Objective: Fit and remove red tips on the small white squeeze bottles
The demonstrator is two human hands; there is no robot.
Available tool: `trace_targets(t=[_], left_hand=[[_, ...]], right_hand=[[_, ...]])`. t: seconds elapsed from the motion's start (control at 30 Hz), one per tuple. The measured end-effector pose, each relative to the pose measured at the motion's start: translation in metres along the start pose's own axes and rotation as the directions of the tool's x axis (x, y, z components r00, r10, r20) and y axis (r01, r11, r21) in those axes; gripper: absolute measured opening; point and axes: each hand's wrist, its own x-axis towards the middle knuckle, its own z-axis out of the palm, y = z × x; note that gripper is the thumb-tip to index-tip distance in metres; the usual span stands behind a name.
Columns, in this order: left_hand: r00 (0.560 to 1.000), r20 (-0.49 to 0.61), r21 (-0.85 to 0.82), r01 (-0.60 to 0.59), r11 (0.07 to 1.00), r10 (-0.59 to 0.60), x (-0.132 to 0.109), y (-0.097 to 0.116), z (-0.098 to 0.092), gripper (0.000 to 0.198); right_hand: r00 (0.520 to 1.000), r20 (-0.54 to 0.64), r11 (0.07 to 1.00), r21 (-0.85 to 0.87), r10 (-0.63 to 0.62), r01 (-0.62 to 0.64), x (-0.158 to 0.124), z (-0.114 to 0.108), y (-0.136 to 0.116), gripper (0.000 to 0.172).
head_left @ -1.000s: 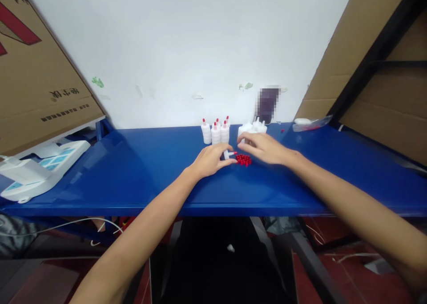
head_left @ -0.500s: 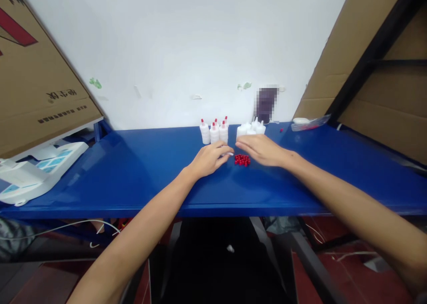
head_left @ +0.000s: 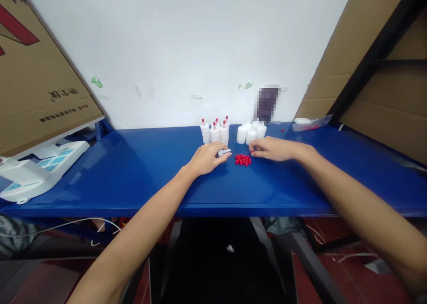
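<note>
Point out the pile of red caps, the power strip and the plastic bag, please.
Pile of red caps (head_left: 243,160): head view, middle of the pile.
Power strip (head_left: 54,167): head view, near the middle of its length.
Plastic bag (head_left: 313,124): head view, near its middle.

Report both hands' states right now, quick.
Left hand: closed, holding a white nozzled piece, partly hidden.
Right hand: closed, apparently pinching a red cap.

Marked white wall (head_left: 187,42) behind blue table (head_left: 133,175); red tiled floor (head_left: 353,278).
</note>
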Motion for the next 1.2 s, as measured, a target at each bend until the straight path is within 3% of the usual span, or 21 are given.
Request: trace_targets(t=[0.17,0.4,0.87,1.0,1.2], left_hand=[[0.999,0.026,-0.025,0.025,0.999,-0.025,0.001,0.001,-0.002,0.037],[0.998,0.027,-0.036,0.049,0.998,-0.048,0.000,0.001,-0.001,0.039],[0.998,0.036,-0.026,0.058,0.998,-0.057,0.000,-0.002,0.002,0.036],[0.998,0.037,-0.033,0.049,0.998,-0.048,0.000,0.003,0.001,0.039],[0.999,-0.040,-0.121,0.028,0.992,-0.033,-0.001,0.008,0.004,0.048]], right_hand=[[1.000,0.013,1.000,0.001,-0.014,0.014,-0.002,-0.003,-0.003,0.024],[0.998,0.059,0.998,0.062,0.013,-0.017,-0.005,-0.004,-0.014,0.003],[0.999,0.049,0.995,0.094,-0.019,0.014,-0.003,-0.002,-0.016,0.007],[0.993,-0.097,0.985,0.154,-0.064,0.078,-0.004,-0.002,-0.022,0.017],[0.949,-0.278,0.889,0.383,-0.147,0.251,0.009,0.016,-0.044,0.035]])
